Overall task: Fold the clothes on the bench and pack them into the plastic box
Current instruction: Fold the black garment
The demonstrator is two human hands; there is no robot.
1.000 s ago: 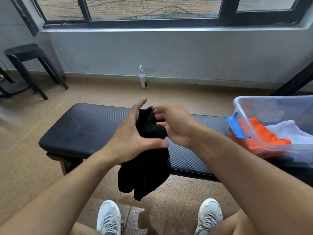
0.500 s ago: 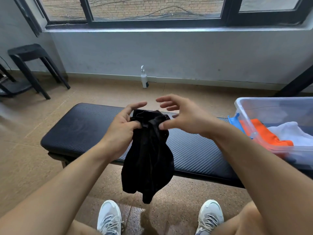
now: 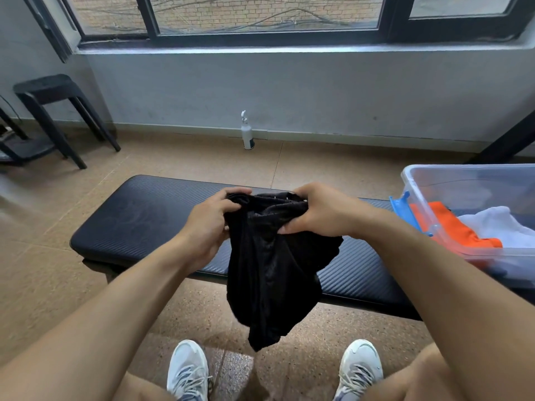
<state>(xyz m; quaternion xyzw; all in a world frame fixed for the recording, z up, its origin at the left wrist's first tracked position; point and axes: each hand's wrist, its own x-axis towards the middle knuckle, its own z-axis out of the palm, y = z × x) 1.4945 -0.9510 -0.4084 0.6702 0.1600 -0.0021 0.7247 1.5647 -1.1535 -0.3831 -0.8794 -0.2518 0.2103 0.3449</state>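
No writing can be read on anything here. Both hands grip the bunched top of a black garment (image 3: pixel 269 267), left hand (image 3: pixel 207 227) at nine o'clock, right hand (image 3: pixel 321 211) at three, fingers curled tight. It hangs before the desk (image 3: pixel 139 218); the plastic box (image 3: pixel 469 198) sits at three o'clock.

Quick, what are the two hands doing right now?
Left hand: closed, gripping the top edge of the black garment.
Right hand: closed, gripping the same garment's top edge on the other side.
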